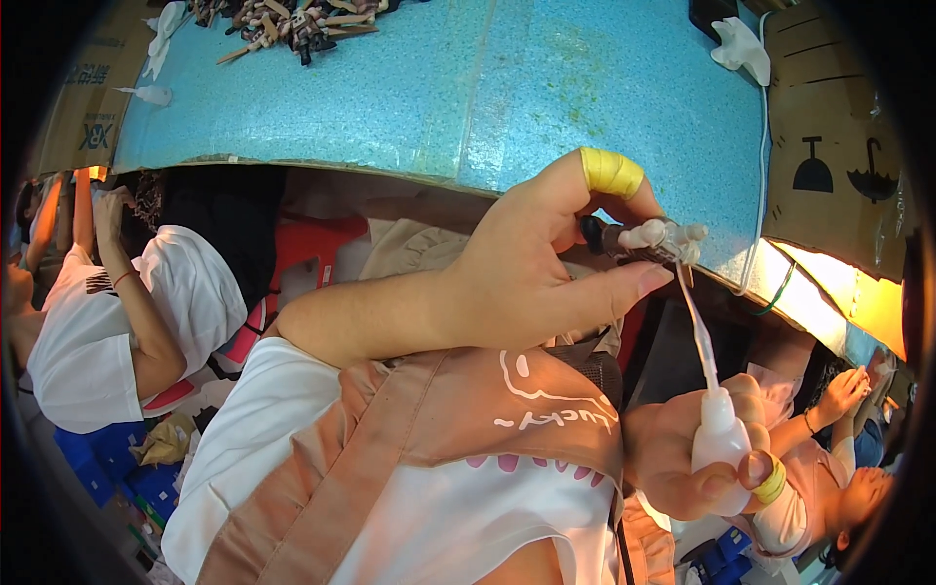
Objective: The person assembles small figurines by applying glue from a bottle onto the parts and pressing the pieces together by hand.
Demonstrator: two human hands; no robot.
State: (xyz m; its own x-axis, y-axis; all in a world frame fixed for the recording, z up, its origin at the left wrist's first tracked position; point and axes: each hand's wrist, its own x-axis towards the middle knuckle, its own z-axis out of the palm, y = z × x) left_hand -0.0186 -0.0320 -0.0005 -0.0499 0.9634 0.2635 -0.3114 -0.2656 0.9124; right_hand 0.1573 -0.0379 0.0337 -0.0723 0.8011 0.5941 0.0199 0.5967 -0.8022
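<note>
Pinched small dark-and-white figurine part (648, 237) betw. taped forefinger & thumb of left hand (526, 273), centre-right of frame, steady for nozzle tip, w/ right hand (697, 453) at lower right, fingers wrapped round white squeeze bottle (720, 439), aiming upward.

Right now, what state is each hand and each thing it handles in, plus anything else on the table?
Left hand: raised, pinching a small pale figurine part between taped forefinger and thumb.
Right hand: closed round a squeeze bottle.
Squeeze bottle: upright, its long thin nozzle reaching up to the part.
Pile of small parts: heaped loose at the blue table's far edge.
</note>
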